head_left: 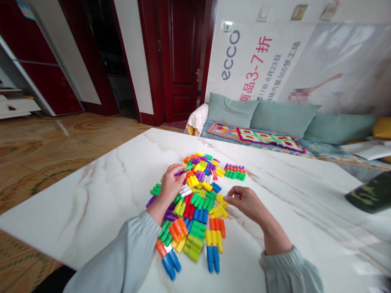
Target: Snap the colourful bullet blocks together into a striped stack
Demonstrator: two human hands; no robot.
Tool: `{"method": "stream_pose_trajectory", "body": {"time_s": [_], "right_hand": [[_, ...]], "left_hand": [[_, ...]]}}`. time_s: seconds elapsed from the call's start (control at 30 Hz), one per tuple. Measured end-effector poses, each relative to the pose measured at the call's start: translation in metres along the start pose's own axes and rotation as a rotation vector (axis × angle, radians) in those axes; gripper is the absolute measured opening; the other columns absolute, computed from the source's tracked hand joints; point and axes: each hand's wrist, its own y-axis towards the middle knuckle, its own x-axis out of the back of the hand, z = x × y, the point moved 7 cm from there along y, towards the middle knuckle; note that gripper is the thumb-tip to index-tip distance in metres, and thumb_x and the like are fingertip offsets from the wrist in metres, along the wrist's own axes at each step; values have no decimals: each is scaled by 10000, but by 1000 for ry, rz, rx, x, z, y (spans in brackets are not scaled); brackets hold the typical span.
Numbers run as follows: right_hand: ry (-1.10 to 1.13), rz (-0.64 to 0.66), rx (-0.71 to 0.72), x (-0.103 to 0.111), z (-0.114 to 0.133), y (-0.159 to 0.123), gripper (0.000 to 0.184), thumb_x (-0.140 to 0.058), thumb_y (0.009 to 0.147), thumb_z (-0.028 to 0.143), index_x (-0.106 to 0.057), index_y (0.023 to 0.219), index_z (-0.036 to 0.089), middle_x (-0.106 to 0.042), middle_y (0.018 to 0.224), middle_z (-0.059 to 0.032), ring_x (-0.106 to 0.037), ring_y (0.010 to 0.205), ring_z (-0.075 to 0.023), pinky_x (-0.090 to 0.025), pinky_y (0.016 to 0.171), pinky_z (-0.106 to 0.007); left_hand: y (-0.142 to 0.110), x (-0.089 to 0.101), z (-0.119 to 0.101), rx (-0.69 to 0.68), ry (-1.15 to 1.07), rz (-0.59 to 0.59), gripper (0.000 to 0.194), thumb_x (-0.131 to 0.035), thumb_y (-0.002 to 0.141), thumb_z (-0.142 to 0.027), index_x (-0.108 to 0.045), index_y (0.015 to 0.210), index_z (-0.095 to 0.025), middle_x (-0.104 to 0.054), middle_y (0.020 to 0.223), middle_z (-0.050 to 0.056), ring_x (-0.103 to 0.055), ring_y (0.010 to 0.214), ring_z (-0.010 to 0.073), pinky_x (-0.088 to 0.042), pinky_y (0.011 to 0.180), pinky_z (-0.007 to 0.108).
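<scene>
A heap of colourful plastic toy building blocks, each a row of rounded pegs, covers the middle of the white table (122, 175). My left hand (171, 183) reaches over its left side, thumb and forefinger apart. A purple block (179, 173) shows between them, and a green block (188, 167) lies at the fingertips. At the right edge of the heap, my right hand (247, 203) has its fingers curled and thumb and forefinger brought together. Their tips meet the edge of a yellow block (221, 200); whether they grip it is unclear.
Joined purple, orange and green blocks (235, 171) stand right of the heap. Nearer me are a yellow-and-blue pair (213, 250) and an orange-and-blue pair (168, 260). A dark camouflage-patterned object (369, 193) sits at the right. Beyond the table is a sofa with green cushions (284, 118).
</scene>
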Motion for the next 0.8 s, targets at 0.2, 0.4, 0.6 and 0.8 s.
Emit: {"method": "stream_pose_trajectory", "body": {"time_s": [0.2, 0.4, 0.6, 0.8], "right_hand": [[14, 457, 25, -23, 30, -24, 178, -740, 637, 261, -668, 775, 175, -411, 526, 87, -366, 517, -79, -265, 477, -212], [-90, 587, 49, -44, 42, -39, 383, -751, 553, 124, -674, 918, 211, -470, 596, 87, -423, 556, -80, -281, 487, -198], [-147, 577, 72, -47, 43, -43, 408, -772, 561, 161, -666, 948, 234, -481, 629, 84, -430, 575, -83, -287, 506, -202], [-235, 518, 96, -48, 51, -46, 391, -786, 546, 185, -662, 908, 263, -534, 657, 73, -441, 582, -98, -267, 518, -223]], "left_hand": [[-1, 2, -3, -18, 38, -8, 184, -599, 793, -157, -735, 915, -181, -661, 1086, 88, -620, 1077, 209, -502, 991, 371], [0, 3, -3, -10, 63, -25, 192, -591, 779, -116, -736, 883, -185, -678, 1057, 81, -621, 1080, 211, -465, 1034, 391], [-1, 3, -4, 11, 15, -16, 189, -581, 775, -112, -730, 869, -180, -678, 1041, 74, -642, 1031, 198, -523, 946, 342], [-2, 4, -7, 35, 14, -7, 179, -573, 782, -123, -728, 853, -177, -681, 1042, 73, -654, 987, 193, -543, 894, 321]]}}
